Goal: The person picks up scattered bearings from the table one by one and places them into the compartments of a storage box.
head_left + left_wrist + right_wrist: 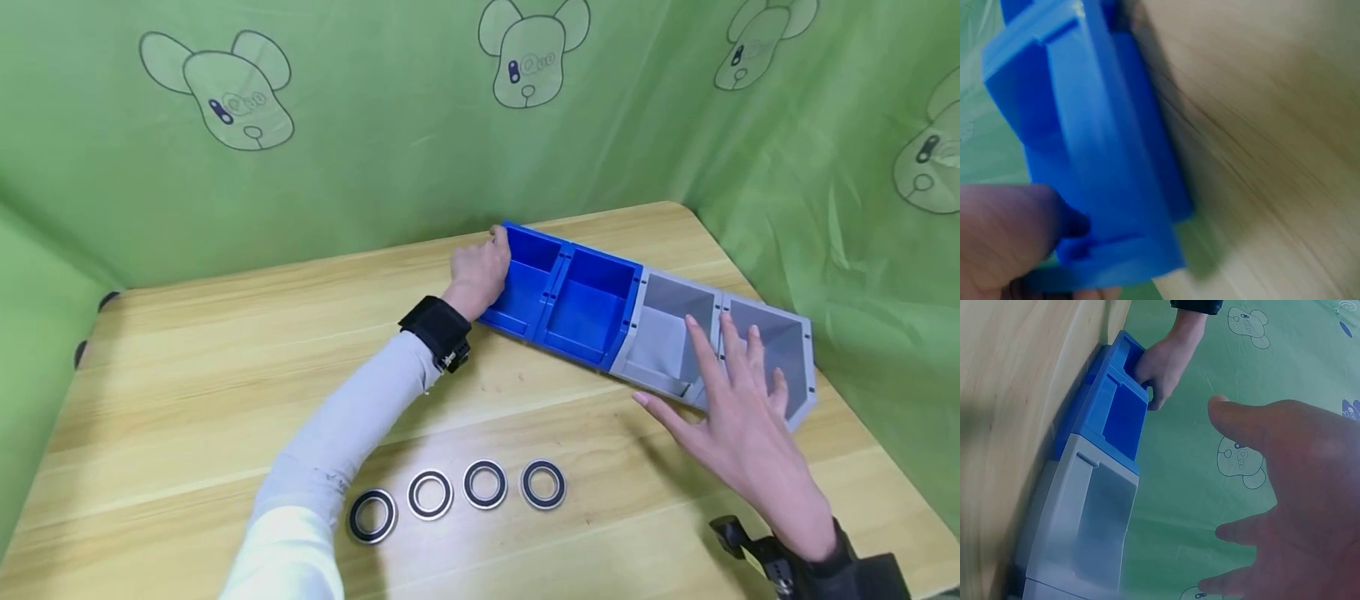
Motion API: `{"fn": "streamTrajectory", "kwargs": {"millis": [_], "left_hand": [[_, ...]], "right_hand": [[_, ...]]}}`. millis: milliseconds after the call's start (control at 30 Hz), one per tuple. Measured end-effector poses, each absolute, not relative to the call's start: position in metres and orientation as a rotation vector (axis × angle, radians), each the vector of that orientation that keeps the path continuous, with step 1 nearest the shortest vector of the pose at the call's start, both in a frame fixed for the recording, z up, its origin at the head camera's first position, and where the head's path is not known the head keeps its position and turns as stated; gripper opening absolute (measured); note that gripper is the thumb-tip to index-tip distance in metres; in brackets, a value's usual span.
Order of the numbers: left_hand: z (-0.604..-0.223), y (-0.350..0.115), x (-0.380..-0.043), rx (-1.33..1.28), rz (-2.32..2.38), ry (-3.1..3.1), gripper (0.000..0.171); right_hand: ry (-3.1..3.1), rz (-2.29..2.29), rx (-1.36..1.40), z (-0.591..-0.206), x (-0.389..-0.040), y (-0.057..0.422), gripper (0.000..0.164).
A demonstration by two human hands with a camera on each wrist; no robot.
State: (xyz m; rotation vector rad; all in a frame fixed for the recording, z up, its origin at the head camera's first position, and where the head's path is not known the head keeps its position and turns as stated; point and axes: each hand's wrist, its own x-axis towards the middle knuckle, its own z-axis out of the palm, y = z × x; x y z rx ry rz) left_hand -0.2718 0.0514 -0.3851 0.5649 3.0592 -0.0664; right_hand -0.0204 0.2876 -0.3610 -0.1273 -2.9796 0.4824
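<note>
A row of joined storage bins stands slanted on the table, with two blue bins (588, 312) on the left and two grey bins (660, 337) on the right. My left hand (480, 271) grips the outer side wall of the leftmost blue bin; in the left wrist view its thumb (1016, 231) lies inside that wall. Over the grey bins my right hand (750, 425) is spread, fingers apart and holding nothing. Several ball bearings (543, 502) with black seals and steel rims lie flat in a loose row nearer to me, apart from both hands.
The bins sit on a wood-grain table (225, 358) near its back right edge. Green curtains (390, 142) with bear-head drawings hang behind and at both sides of the table.
</note>
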Motion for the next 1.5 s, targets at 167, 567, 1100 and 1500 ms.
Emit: {"fn": "streamTrajectory", "kwargs": {"millis": [167,567,1100,1500], "left_hand": [[-0.389,0.048,-0.273,0.515,-0.066,3.045,0.038],[-0.390,0.019,-0.271,0.447,-0.109,3.043,0.030],[-0.392,-0.027,-0.251,0.295,0.016,3.052,0.043],[-0.397,-0.071,-0.237,0.123,0.266,3.044,0.038]], "right_hand": [[-2.978,0.463,-0.142,-0.361,-0.020,0.288,0.105],[-2.918,0.419,-0.299,-0.365,-0.055,0.334,0.092],[-2.951,0.495,-0.292,-0.409,-0.103,0.382,0.053],[-2.995,0.494,-0.078,-0.411,-0.143,0.358,0.047]]}}
